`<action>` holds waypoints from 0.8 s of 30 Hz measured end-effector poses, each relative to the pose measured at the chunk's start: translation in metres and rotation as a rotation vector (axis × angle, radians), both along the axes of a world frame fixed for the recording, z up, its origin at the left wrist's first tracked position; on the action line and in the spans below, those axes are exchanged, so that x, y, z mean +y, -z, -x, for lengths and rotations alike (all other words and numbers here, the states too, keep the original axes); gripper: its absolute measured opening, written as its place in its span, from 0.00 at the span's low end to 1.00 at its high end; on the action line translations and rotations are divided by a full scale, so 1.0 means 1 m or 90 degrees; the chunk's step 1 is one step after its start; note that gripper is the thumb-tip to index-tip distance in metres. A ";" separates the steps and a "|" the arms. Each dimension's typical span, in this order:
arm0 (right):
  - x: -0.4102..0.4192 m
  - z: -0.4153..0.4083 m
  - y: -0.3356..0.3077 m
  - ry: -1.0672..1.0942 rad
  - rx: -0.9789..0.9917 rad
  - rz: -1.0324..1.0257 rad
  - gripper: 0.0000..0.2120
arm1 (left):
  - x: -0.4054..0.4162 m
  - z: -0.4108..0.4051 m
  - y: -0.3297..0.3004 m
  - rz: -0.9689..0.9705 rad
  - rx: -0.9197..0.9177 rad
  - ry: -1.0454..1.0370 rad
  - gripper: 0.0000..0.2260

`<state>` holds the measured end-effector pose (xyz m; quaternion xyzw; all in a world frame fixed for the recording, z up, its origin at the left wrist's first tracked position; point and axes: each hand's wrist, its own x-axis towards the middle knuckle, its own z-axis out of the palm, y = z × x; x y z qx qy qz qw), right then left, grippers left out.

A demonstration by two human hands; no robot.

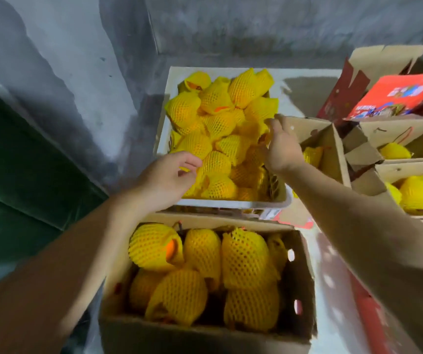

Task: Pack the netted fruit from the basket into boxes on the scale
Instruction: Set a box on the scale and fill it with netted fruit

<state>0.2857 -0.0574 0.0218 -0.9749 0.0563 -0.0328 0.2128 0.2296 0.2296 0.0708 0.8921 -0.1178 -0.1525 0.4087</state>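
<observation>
Packing is judged well under way. The near cardboard box (205,274) holds about seven netted fruit. The white basket (165,108) beyond it remains heaped with netted fruit (215,129). Both the left hand (165,181) and right hand (280,146) reach over the heap, fingers loosely spread, holding nothing. The scale is not visible.

Two bare forearms, left hand (164,178) and right hand (282,146) ungloved, no sleeves.
</observation>
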 end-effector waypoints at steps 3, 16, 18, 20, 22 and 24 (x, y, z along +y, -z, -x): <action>-0.008 -0.040 0.029 -0.051 0.064 0.139 0.42 | -0.009 -0.022 0.020 -0.033 0.036 0.007 0.12; -0.012 -0.046 0.053 -0.019 -0.053 0.220 0.39 | -0.039 -0.026 0.029 -0.019 0.092 0.023 0.13; -0.011 -0.043 0.048 -0.003 -0.086 0.164 0.45 | -0.036 -0.018 0.020 0.028 0.082 -0.015 0.12; -0.012 -0.036 0.043 -0.006 -0.126 0.019 0.44 | -0.030 -0.004 0.012 0.095 0.064 -0.073 0.11; -0.013 -0.022 0.038 -0.022 -0.163 -0.143 0.41 | -0.020 0.014 0.005 0.158 0.028 -0.133 0.12; -0.011 -0.001 0.027 0.000 -0.215 -0.263 0.39 | -0.008 0.033 -0.002 0.187 -0.016 -0.176 0.12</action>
